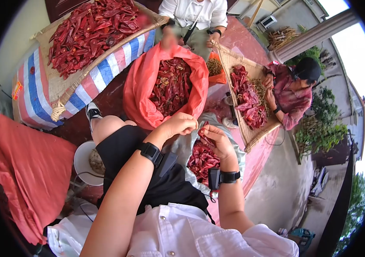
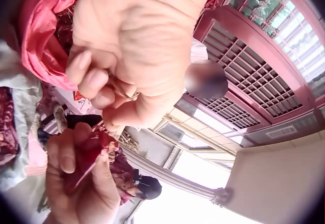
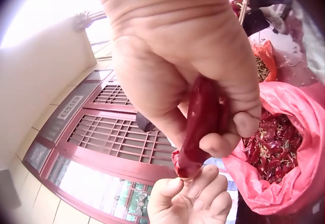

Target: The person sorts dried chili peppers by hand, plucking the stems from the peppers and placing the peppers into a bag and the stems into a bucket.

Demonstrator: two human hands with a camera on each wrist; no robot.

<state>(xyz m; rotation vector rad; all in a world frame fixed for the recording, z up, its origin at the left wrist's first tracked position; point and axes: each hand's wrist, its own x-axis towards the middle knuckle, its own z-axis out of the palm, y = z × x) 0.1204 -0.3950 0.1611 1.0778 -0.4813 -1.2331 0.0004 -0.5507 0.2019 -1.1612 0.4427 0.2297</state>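
My right hand (image 1: pixel 222 144) holds a dried red chili pepper (image 3: pixel 199 127), thumb and fingers curled around its glossy body. The left hand (image 1: pixel 177 125) is close beside it, fingers curled in. In the left wrist view, a thin brown stem (image 2: pixel 122 90) shows between the left thumb and fingers. The right wrist view has the left fingertips right at the chili's lower end. Beneath both hands lies a grey-green sack (image 1: pixel 237 136) with red chilies (image 1: pixel 203 162) in it. Just beyond the left hand stands an open red sack (image 1: pixel 137 96) filled with dried chilies and stems.
At upper left, a woven mat (image 1: pixel 41 40) heaped with chilies lies on a striped bag (image 1: pixel 41 92). A person (image 1: pixel 291 92) at right works over a woven tray (image 1: pixel 251 139). Another person (image 1: pixel 197 15) sits behind the red sack. A white bucket (image 1: pixel 82 165) stands at left.
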